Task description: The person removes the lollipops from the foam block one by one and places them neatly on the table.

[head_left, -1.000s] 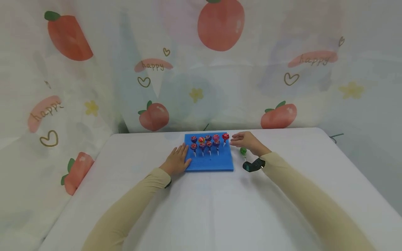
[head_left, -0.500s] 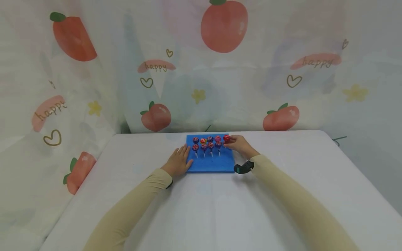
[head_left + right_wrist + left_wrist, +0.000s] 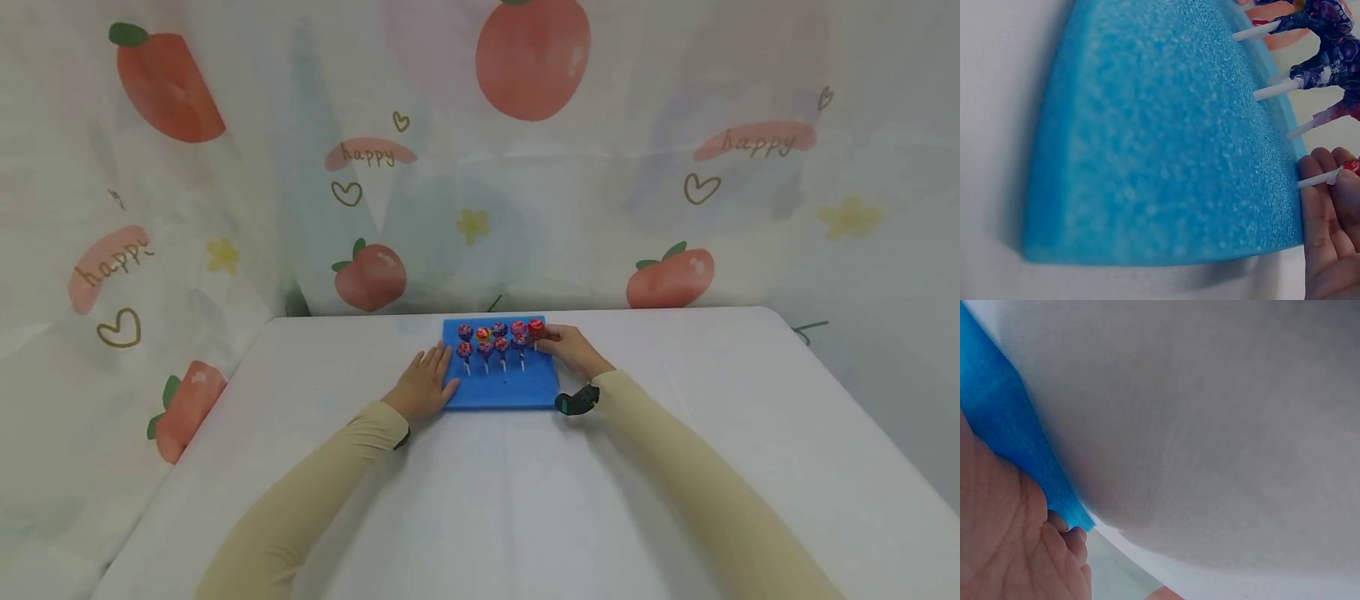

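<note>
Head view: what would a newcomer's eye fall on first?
Probably the blue board on the white table, with wrapped lollipops standing in two rows. At its far right corner, the right hand pinches a red lollipop, while the left hand rests at the left edge. Behind hangs a fruit-printed backdrop.

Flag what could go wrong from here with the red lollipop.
1. The right hand pinches the red lollipop, whose stick stands near the right edge of the board; a hard sideways push might loosen it.
2. It sits close beside the pink lollipop, so a slip could knock that one askew.
3. The left hand rests at the board's left edge; if it lifts, the board might shift.
</note>
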`<action>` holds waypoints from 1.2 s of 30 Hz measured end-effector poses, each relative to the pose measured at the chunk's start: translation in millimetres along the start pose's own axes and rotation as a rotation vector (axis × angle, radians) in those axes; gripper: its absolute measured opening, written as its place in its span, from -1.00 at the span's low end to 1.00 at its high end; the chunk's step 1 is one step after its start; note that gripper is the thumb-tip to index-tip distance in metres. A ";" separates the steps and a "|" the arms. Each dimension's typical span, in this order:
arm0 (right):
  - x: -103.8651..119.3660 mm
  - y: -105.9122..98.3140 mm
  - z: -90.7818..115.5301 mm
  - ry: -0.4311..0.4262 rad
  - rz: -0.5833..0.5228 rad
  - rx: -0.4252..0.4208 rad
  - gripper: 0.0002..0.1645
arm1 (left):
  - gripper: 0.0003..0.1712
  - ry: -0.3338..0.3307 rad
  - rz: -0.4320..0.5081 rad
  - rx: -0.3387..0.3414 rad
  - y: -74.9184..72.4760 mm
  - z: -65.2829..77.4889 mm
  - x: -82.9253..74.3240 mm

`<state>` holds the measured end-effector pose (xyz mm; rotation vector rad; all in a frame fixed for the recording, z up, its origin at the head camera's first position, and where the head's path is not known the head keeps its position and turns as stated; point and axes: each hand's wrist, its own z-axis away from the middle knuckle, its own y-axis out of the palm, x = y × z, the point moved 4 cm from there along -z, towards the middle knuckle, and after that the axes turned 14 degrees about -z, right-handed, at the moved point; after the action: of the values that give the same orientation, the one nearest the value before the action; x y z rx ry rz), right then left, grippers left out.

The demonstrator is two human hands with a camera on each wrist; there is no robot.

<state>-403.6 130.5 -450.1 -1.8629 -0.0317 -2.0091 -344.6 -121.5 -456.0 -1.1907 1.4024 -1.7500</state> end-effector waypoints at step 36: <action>11.3 -9.2 -6.7 0.056 -0.258 0.090 -0.53 | -0.26 -0.017 0.010 0.011 2.6 -3.8 0.2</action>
<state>-413.1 134.0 -437.6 -1.8224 -0.3577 -2.1880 -348.3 -120.8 -458.6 -1.1881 1.3851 -1.7343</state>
